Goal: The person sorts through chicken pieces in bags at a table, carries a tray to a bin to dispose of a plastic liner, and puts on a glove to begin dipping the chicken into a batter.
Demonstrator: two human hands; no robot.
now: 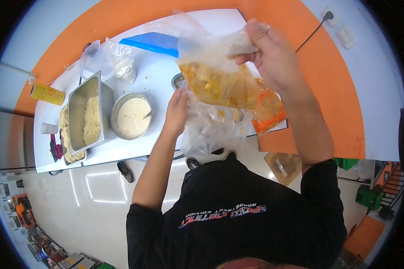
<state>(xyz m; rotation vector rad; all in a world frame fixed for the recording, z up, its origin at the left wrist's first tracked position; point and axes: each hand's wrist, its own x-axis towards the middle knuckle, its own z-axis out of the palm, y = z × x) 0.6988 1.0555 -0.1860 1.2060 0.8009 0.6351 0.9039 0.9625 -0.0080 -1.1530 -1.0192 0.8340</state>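
My right hand (269,53) grips the gathered top of a clear plastic bag (219,84) and holds it up over the table. Yellow, chunky food in oily liquid fills the bag's lower part. Lower down, my left hand (177,112) pinches the edge of a crumpled clear plastic bag (205,127), which hangs over the table's near edge. Behind the food bag, a metal bowl (177,80) is mostly hidden. An orange-printed packet (268,109) lies at the table's right end, partly covered by the bag.
Left on the white table (161,74) stand a bowl of pale batter (131,116) with a utensil, a deep steel pan (107,95) and a crumb-filled tray (74,157). Farther back are a plastic jug (89,59), a bag of white powder (124,69) and a blue-edged plastic sheet (151,43).
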